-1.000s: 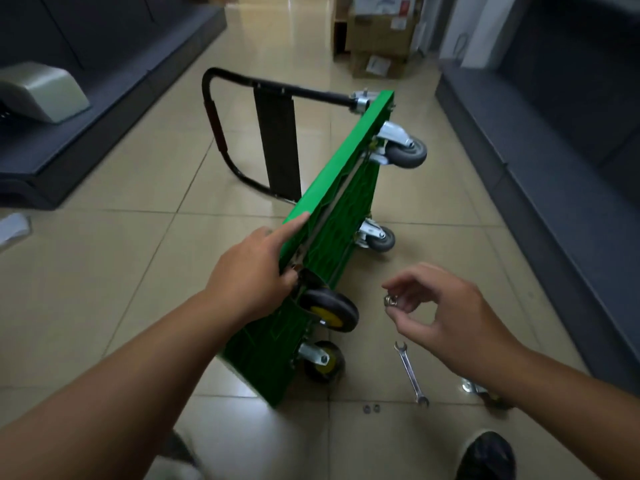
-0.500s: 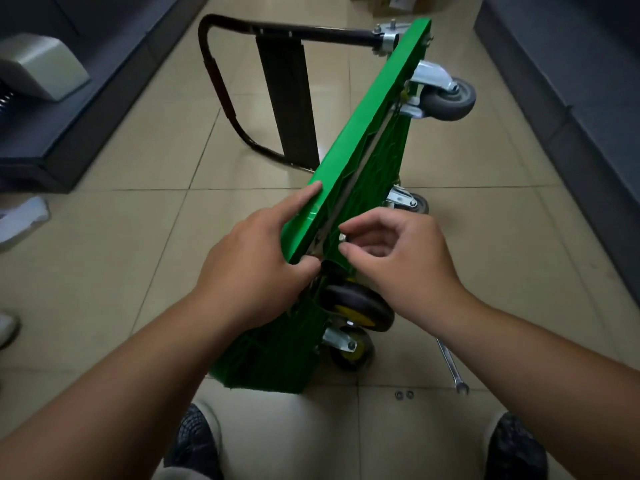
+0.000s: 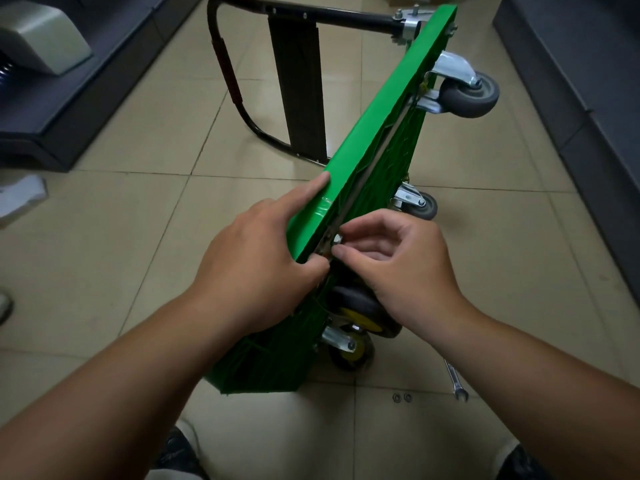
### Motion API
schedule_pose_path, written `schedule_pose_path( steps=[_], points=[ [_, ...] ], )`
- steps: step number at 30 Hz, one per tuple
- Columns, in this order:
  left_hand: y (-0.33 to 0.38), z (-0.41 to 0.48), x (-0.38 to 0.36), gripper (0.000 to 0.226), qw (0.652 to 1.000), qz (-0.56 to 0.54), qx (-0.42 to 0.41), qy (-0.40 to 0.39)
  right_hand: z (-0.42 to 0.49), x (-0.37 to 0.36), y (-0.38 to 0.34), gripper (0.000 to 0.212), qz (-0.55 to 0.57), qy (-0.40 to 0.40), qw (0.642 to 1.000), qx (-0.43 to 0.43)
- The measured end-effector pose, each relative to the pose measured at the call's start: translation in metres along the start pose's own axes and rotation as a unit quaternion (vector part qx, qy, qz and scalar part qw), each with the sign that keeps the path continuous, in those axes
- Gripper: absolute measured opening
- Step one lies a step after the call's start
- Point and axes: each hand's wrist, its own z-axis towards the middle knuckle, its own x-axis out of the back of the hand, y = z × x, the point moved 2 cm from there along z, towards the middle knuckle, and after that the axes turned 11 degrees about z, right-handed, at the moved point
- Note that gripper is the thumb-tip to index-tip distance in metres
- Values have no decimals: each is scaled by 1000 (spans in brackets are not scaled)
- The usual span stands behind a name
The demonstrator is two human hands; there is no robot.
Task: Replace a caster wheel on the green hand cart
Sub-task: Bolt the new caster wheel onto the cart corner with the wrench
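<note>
The green hand cart (image 3: 374, 140) stands on its side on the tiled floor, underside facing right. My left hand (image 3: 256, 258) grips the near end of its top edge, index finger stretched along the deck. My right hand (image 3: 391, 261) pinches a small silver nut (image 3: 336, 239) against the underside rail, just above a black caster wheel with a yellow hub (image 3: 360, 313). A second yellow-hub caster (image 3: 349, 351) sits lower, near the floor. Two grey casters (image 3: 467, 95) (image 3: 420, 204) are mounted at the far end.
A wrench (image 3: 455, 381) and two small washers (image 3: 401, 397) lie on the tiles at the near right. The cart's black handle (image 3: 235, 88) rests on the floor beyond. Dark low platforms run along both sides, a grey housing (image 3: 41, 36) on the left one. My shoes show at the bottom.
My right hand has carried the nut from open air onto the cart's underside rail beside my left hand. The view has moved closer and tilted down.
</note>
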Motion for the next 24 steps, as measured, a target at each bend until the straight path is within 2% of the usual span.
schedule_pose_path(
  steps=[17, 24],
  points=[
    [-1, 1, -3, 90, 1000, 6, 1, 2, 3, -5, 3, 25, 4, -3, 1000, 15],
    [-1, 1, -1, 89, 1000, 4, -2, 4, 3, -5, 4, 19, -29, 11, 999, 32]
  ],
)
